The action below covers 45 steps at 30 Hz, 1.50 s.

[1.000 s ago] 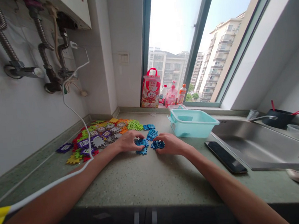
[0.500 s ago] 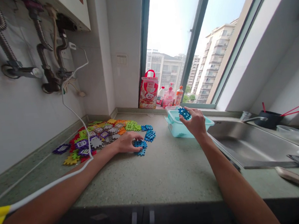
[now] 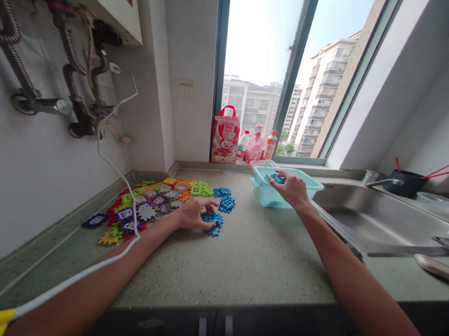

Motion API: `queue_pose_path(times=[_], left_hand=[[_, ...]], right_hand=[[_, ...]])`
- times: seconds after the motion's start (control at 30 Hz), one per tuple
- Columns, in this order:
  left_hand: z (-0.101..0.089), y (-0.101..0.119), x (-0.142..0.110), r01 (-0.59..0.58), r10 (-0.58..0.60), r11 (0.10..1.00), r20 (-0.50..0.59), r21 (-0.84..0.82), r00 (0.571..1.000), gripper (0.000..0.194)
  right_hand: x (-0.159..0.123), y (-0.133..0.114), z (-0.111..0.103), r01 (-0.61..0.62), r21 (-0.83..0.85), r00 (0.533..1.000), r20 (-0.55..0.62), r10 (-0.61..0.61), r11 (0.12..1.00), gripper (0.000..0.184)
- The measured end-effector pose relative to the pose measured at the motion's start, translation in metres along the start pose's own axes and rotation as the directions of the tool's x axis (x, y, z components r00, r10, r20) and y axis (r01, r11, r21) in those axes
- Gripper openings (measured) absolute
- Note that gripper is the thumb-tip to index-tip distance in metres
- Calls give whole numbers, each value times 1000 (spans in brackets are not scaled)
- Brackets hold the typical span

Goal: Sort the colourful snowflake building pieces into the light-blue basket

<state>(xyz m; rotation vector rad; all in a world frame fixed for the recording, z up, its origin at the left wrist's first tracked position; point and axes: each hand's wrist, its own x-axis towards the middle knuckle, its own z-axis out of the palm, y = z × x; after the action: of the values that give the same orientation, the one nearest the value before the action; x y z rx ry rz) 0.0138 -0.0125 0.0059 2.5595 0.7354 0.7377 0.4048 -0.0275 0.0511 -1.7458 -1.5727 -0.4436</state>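
At ten o'clock lies a spread of notched plastic pieces (image 3: 147, 212), purple, grey, red, orange and green. They look light, thin and fairly stiff; an edge or a window opening should give fingertips a good purchase, though interlocked teeth could snag on a neighbour.

Toward the centre, the left hand (image 3: 195, 213) curves around a blue stack (image 3: 213, 218) on the table (image 3: 225, 276), thumb and fingers apart, the thumb touching it; how firmly it presses, I cannot tell. Flat faces may slide over one another, so opposite rims look the safest hold. Another blue cluster (image 3: 227, 204) rests just beside, at two o'clock from that stack.

At one o'clock, the right hand (image 3: 295, 188) is pinched on a blue bundle (image 3: 276, 178) over the teal bin (image 3: 273, 198). A light squeeze at its edges should do; too loose, and pieces might slip apart.
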Motion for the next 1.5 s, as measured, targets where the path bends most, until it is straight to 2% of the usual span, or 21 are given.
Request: queue_pose_path(times=[0.2, 0.3, 0.37, 0.47, 0.57, 0.63, 0.7, 0.8, 0.87, 0.93, 1.07, 1.17, 1.23, 1.27, 1.3, 1.37, 1.43, 1.47, 1.5], left_hand=[[-4, -4, -1, -49, 51, 997, 40, -55, 998, 60], [-4, -5, -2, -73, 80, 993, 75, -93, 994, 62], [-3, -5, -3, -82, 93, 990, 93, -112, 991, 62], [-1, -5, -3, -77, 91, 990, 111, -119, 990, 63], [-4, -5, -2, -68, 86, 990, 139, -125, 987, 69], [-9, -5, -2, -80, 93, 991, 134, -105, 987, 63], [-15, -5, -2, -78, 80, 997, 76, -25, 994, 47], [-23, -8, -1, -28, 37, 986, -53, 166, 998, 39], [-24, -12, 0, 8, 20, 964, -103, 265, 994, 38], [-24, -15, 0, 33, 7, 947, -121, 320, 993, 39], [-23, -18, 1, 50, -5, 934, -127, 355, 992, 37], [-22, -19, 1, 56, -7, 926, -131, 373, 991, 36], [-20, -19, 2, 48, -1, 916, -116, 399, 993, 35], [-19, -19, 2, 38, 7, 909, -105, 414, 994, 35], [-17, -19, 2, 24, 17, 904, -91, 428, 996, 35], [-13, -18, 3, -3, 39, 898, -73, 440, 997, 34], [-8, -16, 4, -17, 51, 899, -66, 438, 997, 36], [-5, -15, 4, -17, 49, 899, -62, 437, 997, 39], [-2, -15, 5, -11, 41, 900, -59, 436, 997, 42]], right_hand=[[-3, -3, -3, -2, 17, 1000, 24, 2, 1000, 56], [-5, -7, -2, 97, -16, 994, -52, -97, 995, 52], [-7, -14, -2, 206, 2, 970, -131, -204, 979, 45], [-16, -34, 1, 394, 117, 911, -185, -369, 912, 34], [-36, -65, 7, 548, 276, 835, -121, -537, 789, 29], [-53, -89, 12, 592, 395, 775, -39, -631, 703, 30], [-71, -110, 17, 593, 498, 711, 45, -702, 633, 36], [-90, -132, 27, 594, 537, 625, 163, -764, 600, 52], [-97, -139, 32, 608, 536, 564, 228, -794, 586, 55], [-99, -141, 37, 603, 557, 525, 260, -810, 571, 47], [-99, -139, 40, 581, 610, 508, 247, -825, 540, 34], [-94, -132, 38, 627, 598, 474, 217, -854, 500, 32], [-83, -123, 32, 675, 547, 486, 173, -856, 494, 31], [-76, -116, 28, 692, 511, 516, 146, -844, 511, 31], [-66, -107, 22, 695, 467, 566, 113, -816, 547, 31], [-45, -85, 8, 645, 356, 713, 38, -701, 676, 32], [-24, -58, -6, 478, 220, 877, -78, -473, 850, 34], [-15, -44, -12, 375, 166, 925, -132, -357, 912, 36], [-8, -30, -17, 278, 130, 951, -178, -253, 952, 39]])
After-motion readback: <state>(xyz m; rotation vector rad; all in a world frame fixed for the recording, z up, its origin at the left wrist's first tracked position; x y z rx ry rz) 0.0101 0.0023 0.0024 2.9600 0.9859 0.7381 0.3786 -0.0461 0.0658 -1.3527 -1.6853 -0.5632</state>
